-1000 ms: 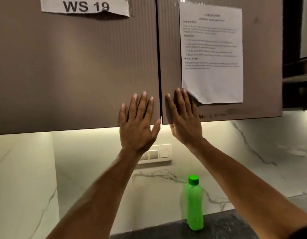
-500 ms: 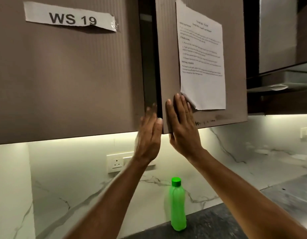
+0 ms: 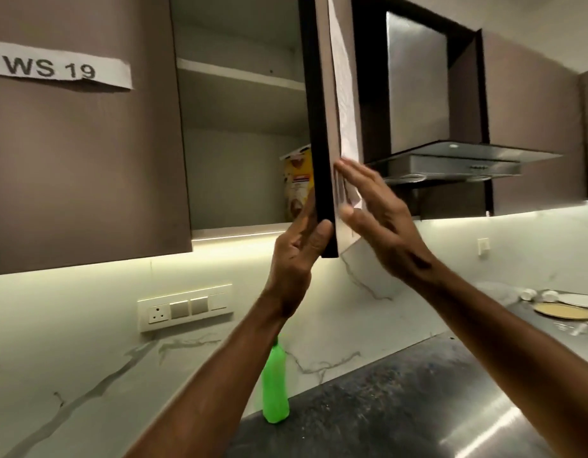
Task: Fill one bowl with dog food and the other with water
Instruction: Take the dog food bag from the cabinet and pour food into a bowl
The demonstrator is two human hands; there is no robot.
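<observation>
A yellow dog food bag (image 3: 296,183) stands upright on the lower shelf of the wall cabinet, partly hidden behind the right cabinet door (image 3: 319,127), which is swung out edge-on towards me. My left hand (image 3: 294,259) grips the door's lower edge, fingers behind it and thumb on the front. My right hand (image 3: 382,219) lies flat and open against the paper sheet on the door's face. A green water bottle (image 3: 275,395) stands on the dark counter (image 3: 401,391) by the wall, partly behind my left forearm.
The left cabinet door with the label "WS 19" (image 3: 54,67) is closed. An upper shelf (image 3: 239,74) is inside the cabinet. A range hood (image 3: 451,160) hangs to the right. Plates and small cups (image 3: 563,309) sit at the counter's far right. A socket panel (image 3: 185,307) is on the marble wall.
Both hands lay flat on the closed doors; the right door has since swung wide open, my left hand has hooked round its edge, and the dog food bag has come into sight.
</observation>
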